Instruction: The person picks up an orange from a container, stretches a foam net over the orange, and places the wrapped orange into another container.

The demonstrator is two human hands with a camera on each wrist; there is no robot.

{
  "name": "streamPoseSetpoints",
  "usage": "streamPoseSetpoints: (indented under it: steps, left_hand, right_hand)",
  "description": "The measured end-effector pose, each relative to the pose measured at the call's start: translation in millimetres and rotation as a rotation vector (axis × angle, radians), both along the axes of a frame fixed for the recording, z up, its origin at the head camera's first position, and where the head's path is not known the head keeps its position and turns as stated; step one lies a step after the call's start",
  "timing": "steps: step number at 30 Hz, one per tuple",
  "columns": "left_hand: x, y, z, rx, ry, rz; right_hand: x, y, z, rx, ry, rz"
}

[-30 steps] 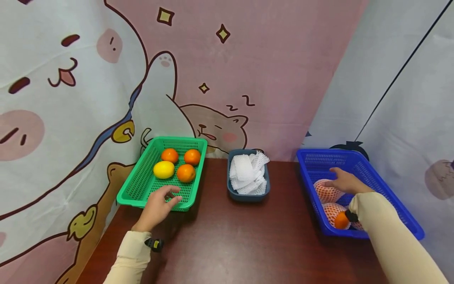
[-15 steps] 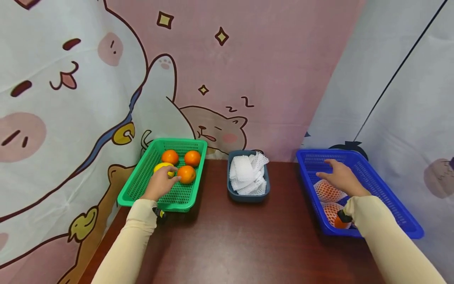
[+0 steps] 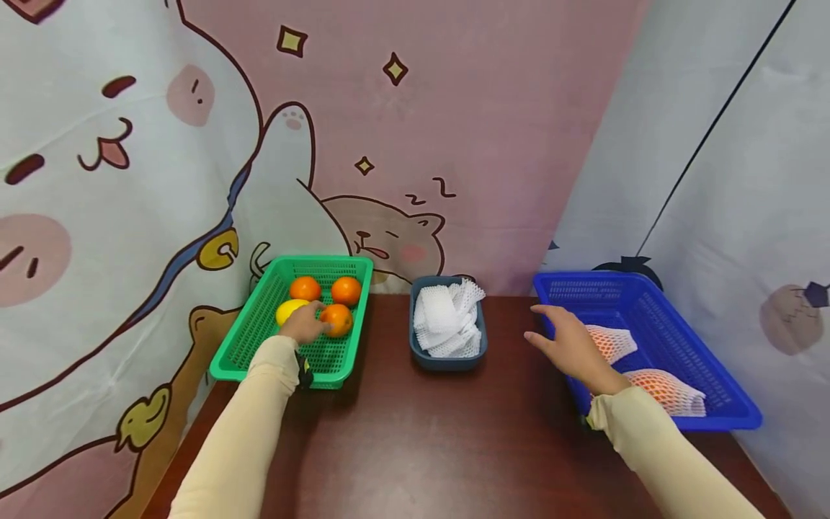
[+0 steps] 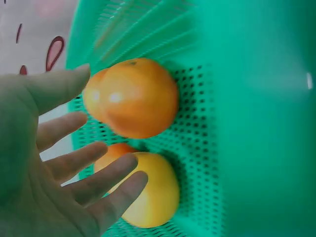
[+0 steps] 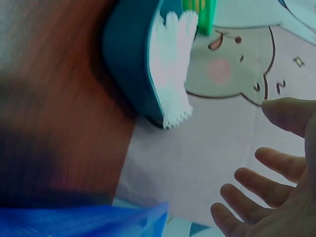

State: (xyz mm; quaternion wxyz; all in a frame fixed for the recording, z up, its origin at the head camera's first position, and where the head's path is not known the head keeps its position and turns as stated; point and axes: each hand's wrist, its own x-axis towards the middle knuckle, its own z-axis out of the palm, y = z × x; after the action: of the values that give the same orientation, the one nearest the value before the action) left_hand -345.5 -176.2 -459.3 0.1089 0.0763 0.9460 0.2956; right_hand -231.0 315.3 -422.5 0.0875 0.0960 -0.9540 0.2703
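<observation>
My left hand (image 3: 306, 324) reaches into the green basket (image 3: 223, 366), its fingers spread beside the yellow lemon (image 3: 289, 311) and the nearest orange (image 3: 338, 321). In the left wrist view the fingers overlap the lemon (image 4: 157, 192), while the thumb points toward an orange (image 4: 143, 98). Two more oranges lie farther back in that basket. My right hand (image 3: 573, 347) hovers over the left rim of the blue basket (image 3: 726, 382), fingers extended and holding nothing. Behind it, fruits in foam net sleeves (image 3: 668, 391) lie in the blue basket, partly hidden by hand and forearm.
Between the baskets stands a small dark blue-grey bin (image 3: 449, 362) heaped with white foam nets (image 3: 447, 317). All three containers sit on a dark brown table (image 3: 415, 447). A printed cartoon curtain (image 3: 506, 144) hangs right behind them.
My left hand has moved forward from the green basket's front rim to the lemon and orange. My right hand has moved left from inside the blue basket to its left rim.
</observation>
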Motion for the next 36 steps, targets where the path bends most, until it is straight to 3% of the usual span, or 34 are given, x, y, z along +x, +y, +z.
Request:
streamPoseSetpoints:
  steps: [6,13,21,28,36]
  left_hand:
    - [-4.1,0.8,13.3,-0.023,0.006,-0.022]
    - [-24.8,12.7,15.5,-0.042,-0.020,-0.022]
    - [-49.7,19.2,-2.1,-0.094,-0.035,-0.070]
    - [-55.2,15.4,-24.0,-0.116,-0.034,-0.076]
    - [-55.3,21.3,-37.3,-0.061,-0.067,-0.043]
  right_hand:
    - [7.8,-16,-8.3,-0.012,0.062,0.029]
    - [19.2,-25,-8.1,-0.029,0.099,0.049]
    - [27.6,-35,-10.7,-0.072,0.168,0.086]
    - [33.6,-40,-20.8,-0.089,0.175,0.086]
    - [37.7,-41,-29.0,-0.103,0.162,0.088]
